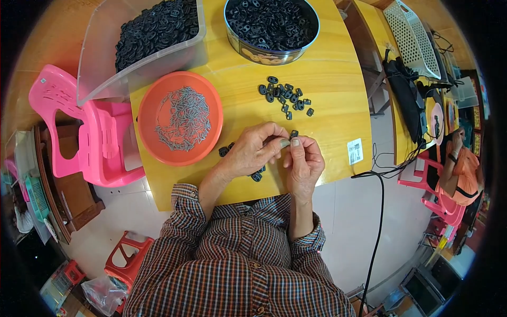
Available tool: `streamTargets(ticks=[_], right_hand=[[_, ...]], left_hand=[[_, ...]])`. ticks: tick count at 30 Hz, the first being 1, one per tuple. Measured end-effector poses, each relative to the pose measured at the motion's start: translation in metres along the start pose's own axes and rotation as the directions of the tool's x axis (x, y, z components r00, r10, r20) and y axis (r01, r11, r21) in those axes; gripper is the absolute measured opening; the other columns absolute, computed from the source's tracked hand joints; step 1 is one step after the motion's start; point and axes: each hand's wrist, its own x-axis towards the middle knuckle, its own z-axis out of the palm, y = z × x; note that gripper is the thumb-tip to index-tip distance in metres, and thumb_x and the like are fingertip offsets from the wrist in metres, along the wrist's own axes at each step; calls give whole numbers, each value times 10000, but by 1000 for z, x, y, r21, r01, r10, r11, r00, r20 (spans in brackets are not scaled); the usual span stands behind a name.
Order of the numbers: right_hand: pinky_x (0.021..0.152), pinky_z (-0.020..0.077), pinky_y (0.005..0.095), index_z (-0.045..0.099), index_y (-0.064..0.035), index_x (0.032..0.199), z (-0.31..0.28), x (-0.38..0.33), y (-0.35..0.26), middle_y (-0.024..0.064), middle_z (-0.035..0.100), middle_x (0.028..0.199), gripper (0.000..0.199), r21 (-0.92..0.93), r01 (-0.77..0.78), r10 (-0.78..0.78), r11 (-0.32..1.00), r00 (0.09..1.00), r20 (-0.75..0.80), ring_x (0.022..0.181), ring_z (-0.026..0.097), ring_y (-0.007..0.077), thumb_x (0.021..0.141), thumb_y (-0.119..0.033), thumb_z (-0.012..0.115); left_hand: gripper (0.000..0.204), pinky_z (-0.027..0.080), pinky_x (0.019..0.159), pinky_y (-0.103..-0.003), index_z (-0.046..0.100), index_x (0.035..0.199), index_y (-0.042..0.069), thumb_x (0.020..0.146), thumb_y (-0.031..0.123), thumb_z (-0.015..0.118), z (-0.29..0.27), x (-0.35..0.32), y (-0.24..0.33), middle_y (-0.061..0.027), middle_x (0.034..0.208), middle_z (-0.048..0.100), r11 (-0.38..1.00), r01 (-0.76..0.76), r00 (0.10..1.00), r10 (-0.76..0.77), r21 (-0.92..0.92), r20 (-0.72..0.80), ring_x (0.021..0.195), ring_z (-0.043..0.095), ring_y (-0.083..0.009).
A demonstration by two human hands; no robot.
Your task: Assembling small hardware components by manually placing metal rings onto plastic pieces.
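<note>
Thumb and forefinger of my right hand (304, 165) pinch one small black piece (294, 133), which pokes out beyond the fingertips on the side away from my body. My left hand (260, 150) is curled, its thumb and forefinger drawn close just left of that piece; whether they grip something thin or only steady it, I cannot tell. The relation that counts is this narrow one: left fingertips to the left of the piece, right hand the nearer, in contact with it. Its long axis seems to point away from me, though fingers cover too much to be sure.

Beyond, on the yellow surface (338, 98), lie scattered loose black pieces (294, 99); another small cluster (256, 176) sits between my wrists. Left of my left hand stands an orange bowl (150, 105) of grey metal pins (186, 117). Farther off are a round tin (264, 56) and a clear bin (150, 71), both filled with black pieces.
</note>
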Motion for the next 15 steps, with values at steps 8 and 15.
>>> streamTargets(ticks=[8,15], right_hand=[[463,358,159,568,-5,911,7,-2,-1,9,581,733,102,-60,60,-64,996,996,-65,521,459,28,911,-103,599],[470,357,164,567,-2,902,6,-2,-2,8,574,713,95,-4,36,-36,999,997,-62,521,453,26,910,-93,595]], left_hand=[[111,490,547,-219,597,969,-24,889,51,583,1,0,-9,-21,734,605,993,10,1000,-9,-119,16,624,577,-69],[100,497,568,-205,614,959,-14,861,5,608,0,-1,-12,-26,783,621,987,-48,999,50,-152,6,642,590,-64]])
